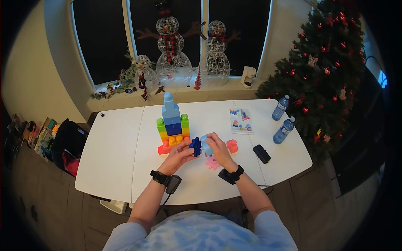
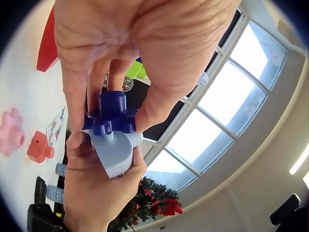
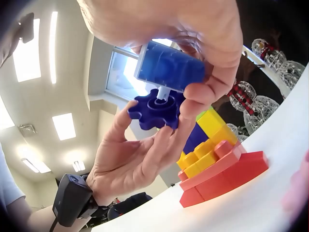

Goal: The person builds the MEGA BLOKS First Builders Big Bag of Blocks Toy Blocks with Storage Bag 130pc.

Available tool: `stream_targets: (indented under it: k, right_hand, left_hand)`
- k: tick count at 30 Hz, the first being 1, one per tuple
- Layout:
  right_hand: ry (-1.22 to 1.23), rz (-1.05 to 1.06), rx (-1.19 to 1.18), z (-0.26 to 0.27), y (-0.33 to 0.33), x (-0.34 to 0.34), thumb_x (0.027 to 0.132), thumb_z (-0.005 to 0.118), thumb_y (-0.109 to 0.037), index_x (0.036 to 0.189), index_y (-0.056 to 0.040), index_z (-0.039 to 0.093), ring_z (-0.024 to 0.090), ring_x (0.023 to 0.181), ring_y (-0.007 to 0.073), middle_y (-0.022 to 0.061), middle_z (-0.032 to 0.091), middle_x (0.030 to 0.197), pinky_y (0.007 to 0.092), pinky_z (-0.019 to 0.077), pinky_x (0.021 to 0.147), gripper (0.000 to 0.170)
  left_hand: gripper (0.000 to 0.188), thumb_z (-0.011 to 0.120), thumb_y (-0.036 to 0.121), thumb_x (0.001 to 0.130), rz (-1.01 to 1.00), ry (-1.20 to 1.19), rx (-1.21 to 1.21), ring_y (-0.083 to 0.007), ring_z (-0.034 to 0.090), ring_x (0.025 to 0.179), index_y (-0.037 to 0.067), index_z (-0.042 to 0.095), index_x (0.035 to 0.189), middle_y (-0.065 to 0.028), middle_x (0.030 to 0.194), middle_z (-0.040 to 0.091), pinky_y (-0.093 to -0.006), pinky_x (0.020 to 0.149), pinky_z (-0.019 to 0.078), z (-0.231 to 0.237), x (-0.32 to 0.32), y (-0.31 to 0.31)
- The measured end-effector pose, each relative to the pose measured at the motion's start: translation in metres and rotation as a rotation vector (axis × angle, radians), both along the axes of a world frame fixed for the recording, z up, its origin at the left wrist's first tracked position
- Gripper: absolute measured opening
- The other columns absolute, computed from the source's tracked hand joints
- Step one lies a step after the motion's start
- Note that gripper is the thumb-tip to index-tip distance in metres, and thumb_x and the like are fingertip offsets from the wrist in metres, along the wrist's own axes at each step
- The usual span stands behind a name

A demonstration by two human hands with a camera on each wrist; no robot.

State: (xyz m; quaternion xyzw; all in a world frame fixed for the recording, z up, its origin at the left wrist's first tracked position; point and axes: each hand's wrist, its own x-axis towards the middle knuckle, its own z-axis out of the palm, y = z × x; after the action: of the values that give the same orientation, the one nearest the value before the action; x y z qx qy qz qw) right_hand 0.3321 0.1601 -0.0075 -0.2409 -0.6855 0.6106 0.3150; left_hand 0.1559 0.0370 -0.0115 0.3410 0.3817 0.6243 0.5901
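Observation:
My left hand [image 1: 180,157] pinches a dark blue gear [image 1: 195,147] by its edge, fingers on one side and thumb on the other. A light blue block [image 1: 206,145] is gripped by my right hand [image 1: 220,151]. In the left wrist view the gear [image 2: 112,116] meets the light blue block [image 2: 113,153] at a small peg. From the right wrist the block [image 3: 170,66] shows its hollow underside, with the peg [image 3: 163,93] at the gear's [image 3: 157,110] centre. Both are held above the table.
A multicoloured block tower [image 1: 173,127] stands behind my left hand on the white table [image 1: 109,154]. A pink gear [image 1: 212,162] and a pinkish-red block [image 1: 232,146] lie nearby. Farther right are a picture sheet [image 1: 242,121], a black case [image 1: 261,154] and two bottles [image 1: 284,130].

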Motion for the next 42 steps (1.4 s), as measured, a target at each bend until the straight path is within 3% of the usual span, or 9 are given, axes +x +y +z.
stream_targets:
  k: [13,16,18,21,28,31,33,36,42]
  right_hand:
    - [0.036,-0.146,0.058,-0.009,-0.024,-0.034,0.105,0.047,-0.039,0.112,-0.0037,0.058,0.061,0.07,0.0139,0.0073,0.064,0.085,0.0297,0.0495,0.058,0.038]
    - [-0.06,-0.133,-0.02,-0.009,-0.025,-0.034,0.106,0.043,-0.04,0.113,-0.0034,0.059,0.062,0.07,0.0211,0.0112,0.065,0.086,0.0359,0.0522,0.063,0.04]
    - [-0.137,-0.168,0.167,-0.021,-0.021,-0.036,0.108,0.04,-0.039,0.114,-0.0035,0.059,0.065,0.076,0.0339,0.0181,0.066,0.089,0.0433,0.0529,0.071,0.041]
    - [-0.091,-0.137,0.33,-0.027,-0.027,-0.044,0.108,0.037,-0.037,0.117,-0.0042,0.06,0.065,0.088,0.0442,0.0232,0.067,0.096,0.0472,0.0518,0.078,0.041]
    - [-0.257,-0.038,0.305,-0.063,-0.01,-0.046,0.108,0.037,-0.039,0.126,-0.0066,0.06,0.066,0.098,0.0444,0.0209,0.071,0.106,0.0487,0.0523,0.082,0.043]
    - [-0.402,0.078,0.608,-0.062,0.003,-0.034,0.106,0.042,-0.042,0.125,-0.0063,0.063,0.067,0.098,0.0435,0.0201,0.071,0.108,0.0492,0.0523,0.083,0.046]
    - [-0.332,-0.07,0.508,-0.024,0.004,-0.019,0.103,0.051,-0.039,0.119,-0.0048,0.068,0.069,0.094,0.0406,0.0189,0.073,0.107,0.047,0.0533,0.084,0.041]
    - [-0.403,-0.185,0.463,-0.003,0.025,0.005,0.099,0.062,-0.032,0.111,-0.004,0.072,0.069,0.089,0.0378,0.0164,0.074,0.107,0.0454,0.0542,0.083,0.032]
    - [-0.541,-0.305,0.792,-0.013,0.064,0.06,0.086,0.075,-0.02,0.113,-0.0037,0.07,0.065,0.107,0.0342,0.0153,0.071,0.115,0.0446,0.0531,0.09,0.032]
  left_hand:
    - [0.05,0.073,0.007,0.092,0.126,0.012,-0.034,-0.0157,0.065,0.115,0.004,0.052,0.138,-0.0048,0.13,0.062,-0.0336,0.1,0.0551,-0.021,-0.003,-0.014]
    - [0.052,0.074,0.005,0.091,0.203,-0.043,-0.016,-0.0145,0.065,0.113,0.003,0.052,0.139,-0.0037,0.128,0.063,-0.0316,0.098,0.0553,-0.025,0.005,-0.012]
    - [0.052,0.076,0.002,0.089,0.267,0.004,-0.045,-0.0151,0.066,0.112,0.002,0.055,0.137,-0.0056,0.126,0.064,-0.0307,0.097,0.0556,-0.024,0.008,-0.012]
    - [0.056,0.08,0.0,0.084,0.33,0.139,-0.01,-0.0162,0.066,0.108,0.0,0.057,0.134,-0.0092,0.123,0.064,-0.0299,0.093,0.0558,-0.037,0.01,-0.008]
    - [0.054,0.086,0.004,0.078,0.413,0.297,-0.058,-0.0169,0.069,0.099,0.001,0.061,0.126,-0.0093,0.12,0.066,-0.03,0.089,0.0572,-0.056,0.009,-0.009]
    - [0.056,0.091,0.008,0.073,0.422,0.497,-0.109,-0.0161,0.069,0.099,0.003,0.061,0.12,-0.0086,0.114,0.067,-0.0318,0.087,0.0584,-0.06,0.005,-0.01]
    - [0.06,0.094,0.011,0.067,0.465,0.885,-0.115,-0.0169,0.07,0.094,0.005,0.061,0.117,-0.0081,0.111,0.067,-0.0319,0.084,0.0585,-0.053,0.005,-0.012]
    - [0.061,0.094,0.012,0.066,0.527,1.03,-0.108,-0.019,0.071,0.092,0.006,0.061,0.117,-0.0072,0.11,0.068,-0.032,0.082,0.0584,-0.062,-0.001,-0.011]
    - [0.062,0.094,0.015,0.064,0.504,1.015,-0.074,-0.0245,0.068,0.096,0.008,0.061,0.115,-0.008,0.11,0.068,-0.0365,0.082,0.0563,-0.068,0.008,-0.007]
